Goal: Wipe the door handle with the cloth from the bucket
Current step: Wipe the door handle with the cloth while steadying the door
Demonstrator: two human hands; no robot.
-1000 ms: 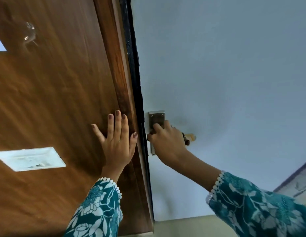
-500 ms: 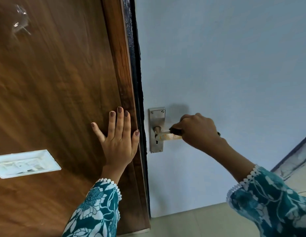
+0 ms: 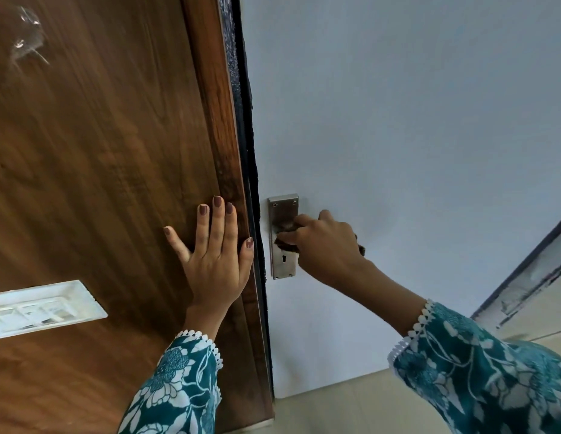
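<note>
The left hand point(image 3: 215, 261) is laid flat against the brown wooden door point(image 3: 94, 170), fingers spread apart and pointing up, with the little finger close to the door's dark edge point(image 3: 243, 126). Nothing is held in it. The right hand point(image 3: 327, 242) is closed around a dark cloth point(image 3: 287, 241), which is pressed against the middle of the metal handle plate point(image 3: 284, 264) on the pale blue surface point(image 3: 398, 120) to the right of the door edge. The lever of the handle is hidden under the hand and cloth; only a small dark bit is seen past the knuckles on the right, and it cannot be told whether that is cloth or lever. Two screws at the top of the plate and a keyhole below the cloth are left uncovered. Both forearms are covered by teal sleeves with a white flower print and white scalloped trim. A white rectangular reflection point(image 3: 38, 308) is seen on the glossy wood at the lower left. No bucket is in view.
</note>
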